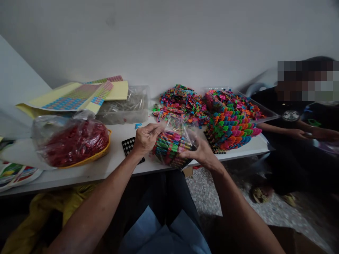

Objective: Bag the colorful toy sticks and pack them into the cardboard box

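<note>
Between my hands, at the table's front edge, is a clear plastic bag (169, 146) packed with rows of small colourful stick-like pieces. My left hand (147, 137) pinches the bag's upper left side, fingers closed on the film. Around the right side of the bag curves my right hand (200, 151), its thumb along the front and its other fingers partly hidden behind. A black tray with holes (129, 144) lies beside my left wrist. Just behind it is a small blue plastic piece (138, 125). To the right, a block of colourful butterfly-like pieces (230, 130) stands in rows.
A yellow basket (102, 152) holds a bag of dark red pieces (76, 143) at left. Sticker sheets (76, 95) lie partly over a clear bin (124, 116). Loose colourful pieces (182, 102) are heaped by the wall. A co-worker (288, 123) sits at right.
</note>
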`<action>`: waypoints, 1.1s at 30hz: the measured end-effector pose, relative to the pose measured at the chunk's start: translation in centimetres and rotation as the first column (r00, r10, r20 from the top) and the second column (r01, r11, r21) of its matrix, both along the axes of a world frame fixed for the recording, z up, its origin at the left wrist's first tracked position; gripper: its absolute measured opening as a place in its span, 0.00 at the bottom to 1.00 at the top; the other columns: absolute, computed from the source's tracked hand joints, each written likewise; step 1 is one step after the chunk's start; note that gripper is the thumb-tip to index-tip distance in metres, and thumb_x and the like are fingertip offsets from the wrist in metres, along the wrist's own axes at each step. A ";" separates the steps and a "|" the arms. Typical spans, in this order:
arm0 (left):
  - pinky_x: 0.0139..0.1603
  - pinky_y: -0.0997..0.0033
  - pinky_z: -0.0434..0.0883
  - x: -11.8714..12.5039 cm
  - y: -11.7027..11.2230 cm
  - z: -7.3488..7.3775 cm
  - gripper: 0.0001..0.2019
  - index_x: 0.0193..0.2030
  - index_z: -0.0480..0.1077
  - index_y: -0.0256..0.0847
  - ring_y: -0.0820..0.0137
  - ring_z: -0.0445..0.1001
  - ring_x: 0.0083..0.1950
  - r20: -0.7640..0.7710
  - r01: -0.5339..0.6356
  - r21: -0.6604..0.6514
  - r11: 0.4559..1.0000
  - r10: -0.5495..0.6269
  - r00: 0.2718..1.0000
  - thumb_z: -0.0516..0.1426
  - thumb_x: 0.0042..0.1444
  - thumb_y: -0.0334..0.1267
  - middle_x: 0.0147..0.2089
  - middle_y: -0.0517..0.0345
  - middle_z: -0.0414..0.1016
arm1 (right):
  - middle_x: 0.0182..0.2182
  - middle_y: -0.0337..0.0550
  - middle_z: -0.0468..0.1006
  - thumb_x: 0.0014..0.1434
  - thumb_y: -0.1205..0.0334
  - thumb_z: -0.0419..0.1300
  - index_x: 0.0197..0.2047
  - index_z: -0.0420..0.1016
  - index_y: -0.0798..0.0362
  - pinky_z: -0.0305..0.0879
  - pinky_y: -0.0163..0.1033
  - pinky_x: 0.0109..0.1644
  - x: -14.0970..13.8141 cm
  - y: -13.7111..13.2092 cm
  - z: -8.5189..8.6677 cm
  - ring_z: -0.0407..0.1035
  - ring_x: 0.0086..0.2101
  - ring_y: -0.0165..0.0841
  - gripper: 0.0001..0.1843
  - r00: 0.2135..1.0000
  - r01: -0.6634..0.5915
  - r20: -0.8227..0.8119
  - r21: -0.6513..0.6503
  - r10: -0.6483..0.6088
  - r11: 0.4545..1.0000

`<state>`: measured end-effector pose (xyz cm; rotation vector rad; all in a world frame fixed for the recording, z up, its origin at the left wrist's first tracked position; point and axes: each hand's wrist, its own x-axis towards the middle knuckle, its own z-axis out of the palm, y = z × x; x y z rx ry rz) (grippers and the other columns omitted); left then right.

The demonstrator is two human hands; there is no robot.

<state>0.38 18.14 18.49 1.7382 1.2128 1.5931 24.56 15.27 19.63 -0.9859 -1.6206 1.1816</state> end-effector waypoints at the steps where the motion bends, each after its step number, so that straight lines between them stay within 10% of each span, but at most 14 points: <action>1: 0.45 0.71 0.73 0.0 0.0 -0.1 0.11 0.37 0.82 0.40 0.67 0.78 0.39 0.002 -0.002 0.000 1.000 0.002 1.000 0.61 0.60 0.44 0.38 0.55 0.83 | 0.53 0.44 0.79 0.47 0.48 0.75 0.59 0.76 0.47 0.67 0.52 0.61 -0.4 0.1 0.0 0.72 0.54 0.48 0.36 1.000 0.004 0.014 -0.009 -0.004 1.000; 4: 0.45 0.70 0.73 -0.4 0.0 -0.3 0.11 0.39 0.82 0.40 0.67 0.78 0.39 0.013 0.004 -0.030 1.000 -0.003 1.000 0.62 0.59 0.44 0.38 0.54 0.83 | 0.44 0.42 0.83 0.58 0.46 0.66 0.44 0.84 0.49 0.69 0.49 0.56 -1.6 0.6 -0.4 0.74 0.49 0.45 0.18 0.995 0.101 -0.017 0.020 -0.101 0.995; 11: 0.45 0.71 0.73 -0.9 0.0 0.0 0.11 0.39 0.82 0.39 0.66 0.79 0.40 0.083 -0.037 -0.106 0.994 0.045 0.996 0.63 0.57 0.44 0.38 0.55 0.83 | 0.37 0.42 0.82 0.62 0.43 0.60 0.39 0.83 0.50 0.71 0.43 0.45 -2.6 1.6 -2.2 0.74 0.41 0.42 0.19 0.920 0.391 -0.056 0.096 -0.387 0.915; 19: 0.34 0.73 0.70 -1.4 0.3 0.6 0.17 0.34 0.81 0.37 0.69 0.75 0.32 0.180 0.127 -0.288 0.949 -0.076 0.981 0.63 0.56 0.51 0.33 0.55 0.81 | 0.28 0.38 0.79 0.59 0.42 0.63 0.33 0.77 0.50 0.70 0.38 0.34 -3.0 1.4 -1.5 0.73 0.31 0.37 0.19 0.882 0.388 -0.248 -0.103 -0.401 0.916; 27: 0.29 0.72 0.69 -0.6 0.8 0.0 0.18 0.32 0.77 0.39 0.69 0.72 0.26 0.223 0.047 -0.273 0.961 0.015 0.975 0.61 0.57 0.54 0.28 0.56 0.79 | 0.36 0.44 0.82 0.54 0.41 0.66 0.38 0.76 0.52 0.73 0.44 0.39 -3.1 3.3 -2.3 0.75 0.36 0.42 0.21 0.807 0.287 -0.415 -0.346 -0.420 0.893; 30: 0.29 0.72 0.68 -0.6 0.6 0.0 0.19 0.30 0.76 0.39 0.70 0.71 0.26 0.166 -0.005 -0.224 0.974 0.043 0.985 0.58 0.60 0.54 0.27 0.57 0.78 | 0.37 0.46 0.81 0.55 0.40 0.65 0.41 0.76 0.53 0.72 0.45 0.42 -1.5 3.2 -0.7 0.75 0.38 0.42 0.24 0.869 0.365 -0.270 -0.213 -0.414 0.906; 33: 0.29 0.72 0.66 -0.5 0.3 0.4 0.20 0.32 0.76 0.40 0.69 0.71 0.27 0.101 -0.049 -0.180 0.982 0.068 0.993 0.56 0.62 0.54 0.26 0.58 0.76 | 0.50 0.49 0.78 0.54 0.39 0.68 0.61 0.68 0.49 0.69 0.51 0.53 -0.3 2.0 3.4 0.73 0.48 0.45 0.38 0.889 0.456 -0.062 0.214 -0.454 0.864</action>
